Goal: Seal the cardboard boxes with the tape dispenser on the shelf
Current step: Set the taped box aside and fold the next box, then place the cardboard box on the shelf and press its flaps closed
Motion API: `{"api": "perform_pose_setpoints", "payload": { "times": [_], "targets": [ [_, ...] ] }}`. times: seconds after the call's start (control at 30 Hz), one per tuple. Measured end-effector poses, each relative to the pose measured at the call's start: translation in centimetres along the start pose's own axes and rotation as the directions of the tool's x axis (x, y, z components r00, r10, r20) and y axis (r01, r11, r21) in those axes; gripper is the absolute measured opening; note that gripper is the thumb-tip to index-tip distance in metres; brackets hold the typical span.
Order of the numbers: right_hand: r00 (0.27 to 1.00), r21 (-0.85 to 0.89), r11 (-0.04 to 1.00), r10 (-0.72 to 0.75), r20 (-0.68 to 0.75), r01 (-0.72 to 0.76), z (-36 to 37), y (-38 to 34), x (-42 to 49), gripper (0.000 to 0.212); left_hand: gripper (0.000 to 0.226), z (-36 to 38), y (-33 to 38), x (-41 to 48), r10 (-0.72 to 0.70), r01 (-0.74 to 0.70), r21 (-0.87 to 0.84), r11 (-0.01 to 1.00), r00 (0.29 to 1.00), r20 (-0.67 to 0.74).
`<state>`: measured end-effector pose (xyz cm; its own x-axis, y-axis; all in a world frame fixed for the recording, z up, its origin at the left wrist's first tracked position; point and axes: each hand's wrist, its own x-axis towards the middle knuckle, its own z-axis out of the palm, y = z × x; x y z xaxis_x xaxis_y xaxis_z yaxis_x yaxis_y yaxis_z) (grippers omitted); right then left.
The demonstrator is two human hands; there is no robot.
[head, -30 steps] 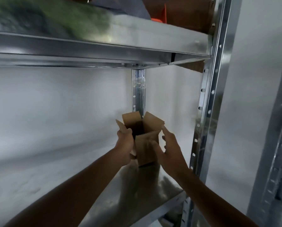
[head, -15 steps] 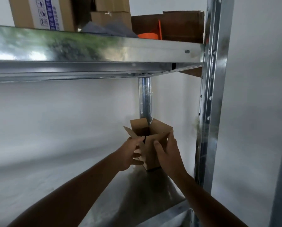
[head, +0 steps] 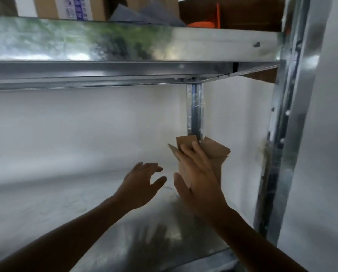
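Observation:
A small brown cardboard box point(head: 216, 154) stands upright at the back right of the metal shelf point(head: 125, 242), its top flaps standing open. My right hand point(head: 195, 173) lies flat against the box's near side, fingers straight and reaching up over the near flap. My left hand point(head: 140, 181) hovers to the left of the box, fingers spread, touching nothing. No tape dispenser is visible.
The upper shelf's metal beam point(head: 125, 63) runs across overhead and carries larger cardboard boxes point(head: 70, 7), grey sheets and something orange point(head: 205, 22). A perforated steel upright point(head: 285, 134) stands at the right and another point(head: 194, 110) behind the box. A white wall lies behind.
My left hand let go of the box and drew away to the left, fingers spreading. My right hand slid across the box's front, with its fingers straightened over the near flap.

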<state>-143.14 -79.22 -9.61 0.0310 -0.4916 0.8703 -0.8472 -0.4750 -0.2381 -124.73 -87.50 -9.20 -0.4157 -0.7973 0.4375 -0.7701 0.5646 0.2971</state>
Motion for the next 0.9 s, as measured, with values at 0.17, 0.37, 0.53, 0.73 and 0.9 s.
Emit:
{"api": "perform_pose_setpoints", "payload": {
  "times": [0.17,0.37,0.53,0.73,0.9],
  "targets": [
    [0.93,0.027,1.0,-0.02,0.367,0.011,4.6,-2.5,1.2,0.064,0.057,-4.4,-6.1,-4.9,-0.033,0.052,0.212,0.976,0.995,-0.095],
    [0.805,0.136,0.991,-0.092,0.587,0.014,11.2,-11.0,1.3,0.059,0.06,-9.1,-12.2,-13.0,-0.306,0.325,0.243,0.914,0.945,-0.112],
    [0.708,0.236,0.966,-0.24,0.664,0.106,15.0,-21.0,1.4,0.061,0.059,-14.4,-16.6,-21.7,-0.462,0.5,0.238,0.833,0.864,-0.197],
    [0.633,0.376,0.905,-0.413,0.655,0.201,18.6,-36.2,0.0,0.061,0.058,-22.8,-21.3,-34.6,-0.554,0.644,0.282,0.711,0.76,-0.34],
    [0.61,0.503,0.823,-0.546,0.575,0.263,20.2,-50.3,-2.1,0.058,0.061,-30.8,-24.3,-46.3,-0.618,0.77,0.261,0.582,0.628,-0.472]
  ]
}}
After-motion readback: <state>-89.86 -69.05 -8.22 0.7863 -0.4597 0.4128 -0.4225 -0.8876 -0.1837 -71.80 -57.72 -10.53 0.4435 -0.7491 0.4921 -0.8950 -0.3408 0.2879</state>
